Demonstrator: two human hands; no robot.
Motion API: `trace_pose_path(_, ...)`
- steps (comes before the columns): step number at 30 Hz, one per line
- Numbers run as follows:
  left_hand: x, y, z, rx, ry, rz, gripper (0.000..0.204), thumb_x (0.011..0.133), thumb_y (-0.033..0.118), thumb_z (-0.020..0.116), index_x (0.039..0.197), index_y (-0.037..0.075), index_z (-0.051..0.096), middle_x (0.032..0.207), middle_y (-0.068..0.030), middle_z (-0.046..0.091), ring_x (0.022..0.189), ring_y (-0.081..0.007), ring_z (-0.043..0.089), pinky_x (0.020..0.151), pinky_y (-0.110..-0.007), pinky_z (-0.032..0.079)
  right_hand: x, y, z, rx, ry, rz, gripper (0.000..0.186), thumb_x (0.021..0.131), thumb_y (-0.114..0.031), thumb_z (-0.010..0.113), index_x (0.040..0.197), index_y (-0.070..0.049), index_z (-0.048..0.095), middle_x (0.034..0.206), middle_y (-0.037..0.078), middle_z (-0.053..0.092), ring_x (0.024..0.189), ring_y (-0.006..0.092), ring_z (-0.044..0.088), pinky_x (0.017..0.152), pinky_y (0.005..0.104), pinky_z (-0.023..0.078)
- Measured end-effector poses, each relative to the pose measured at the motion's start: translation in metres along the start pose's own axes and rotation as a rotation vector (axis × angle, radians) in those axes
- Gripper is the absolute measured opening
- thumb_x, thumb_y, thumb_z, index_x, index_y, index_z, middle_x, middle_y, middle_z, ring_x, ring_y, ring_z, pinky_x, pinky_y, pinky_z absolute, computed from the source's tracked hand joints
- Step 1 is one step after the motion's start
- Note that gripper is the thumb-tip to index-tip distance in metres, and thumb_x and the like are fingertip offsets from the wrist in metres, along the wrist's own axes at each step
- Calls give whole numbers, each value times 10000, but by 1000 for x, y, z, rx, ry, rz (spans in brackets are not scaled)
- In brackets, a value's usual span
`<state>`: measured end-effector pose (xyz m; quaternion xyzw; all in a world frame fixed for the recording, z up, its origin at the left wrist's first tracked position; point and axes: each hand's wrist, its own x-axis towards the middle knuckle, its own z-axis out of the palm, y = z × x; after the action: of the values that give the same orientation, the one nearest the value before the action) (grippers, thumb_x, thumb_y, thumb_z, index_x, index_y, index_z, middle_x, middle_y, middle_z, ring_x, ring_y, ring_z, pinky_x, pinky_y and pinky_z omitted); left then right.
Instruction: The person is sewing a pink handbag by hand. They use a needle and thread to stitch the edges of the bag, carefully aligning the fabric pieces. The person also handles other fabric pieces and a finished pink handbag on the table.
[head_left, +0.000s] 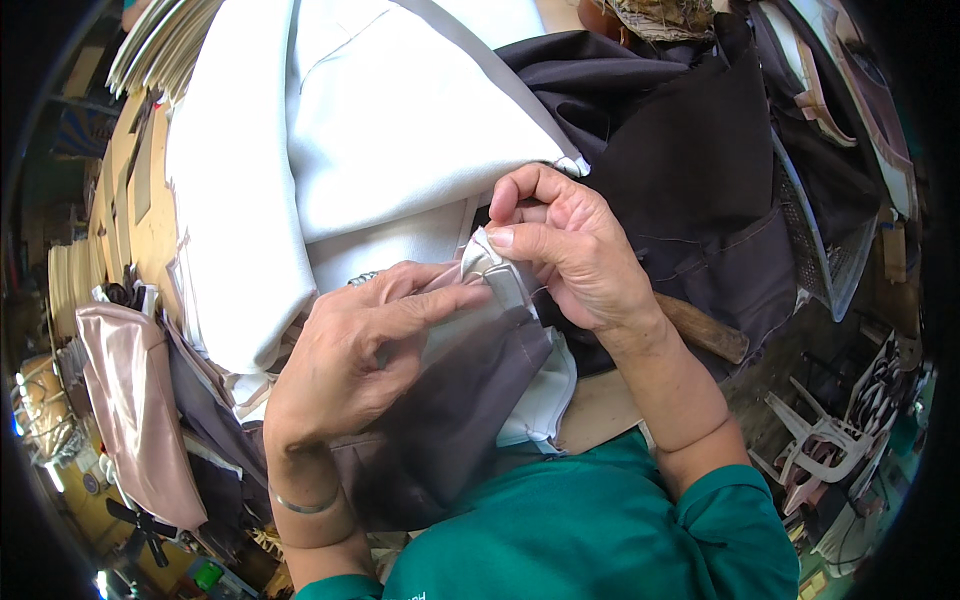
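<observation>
Both hands work at the bunched edge of a dark brown cloth (440, 410) that hangs down over my lap. A small pale, folded piece (505, 286) sits at that edge. My right hand (575, 245) pinches the top of the edge between thumb and curled fingers. From the other side, my left hand (350, 345) grips the same edge with its fingers stretched along it. A metal ring or coil shows behind the left fingers, partly hidden. Just beyond the hands lies a large white padded cloth (400, 120), folded over on itself.
More dark cloth (690, 170) is heaped at the far right, beside a grey plastic basket (825, 240). A wooden handle (705, 330) pokes out by my right wrist. Shiny pink fabric (130, 400) hangs at the left. A pale plastic stool (825, 445) stands at the lower right.
</observation>
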<state>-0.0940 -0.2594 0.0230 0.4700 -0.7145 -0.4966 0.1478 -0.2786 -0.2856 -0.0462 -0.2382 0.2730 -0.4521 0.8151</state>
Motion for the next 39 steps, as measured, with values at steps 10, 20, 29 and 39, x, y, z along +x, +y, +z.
trace_pose_path(10, 1, -3, 2, 69, 36, 47, 525, 559, -104, 417, 1031, 39, 598, 912, -145, 572, 802, -229, 556, 737, -264, 419, -1, 4, -2, 87, 27, 31, 173, 745, 18, 582, 889, -20, 495, 758, 40, 572, 660, 70, 560, 600, 170, 454)
trace_pose_path(20, -13, -8, 14, 289, 222, 163, 514, 580, -130, 508, 1008, 127, 627, 995, -113, 588, 827, -252, 590, 724, -298, 440, -16, -11, 19, -494, 104, -214, 148, 750, 0, 587, 877, -3, 510, 794, 15, 529, 725, 62, 519, 654, 186, 433)
trace_pose_path(29, -27, -8, 14, 318, 279, 298, 450, 598, -116, 527, 947, 144, 643, 950, -78, 623, 807, -221, 606, 641, -280, 419, -22, -26, 34, -283, -77, -30, 166, 745, 4, 607, 877, -19, 508, 708, 8, 551, 607, 29, 507, 537, 158, 411)
trace_pose_path(39, -22, 4, 12, 199, 259, 217, 360, 630, -97, 536, 913, 108, 623, 1022, -113, 584, 866, -261, 589, 717, -308, 449, -13, -16, 23, -372, -22, -115, 95, 761, 11, 576, 842, -17, 536, 745, 7, 570, 618, 40, 513, 566, 175, 425)
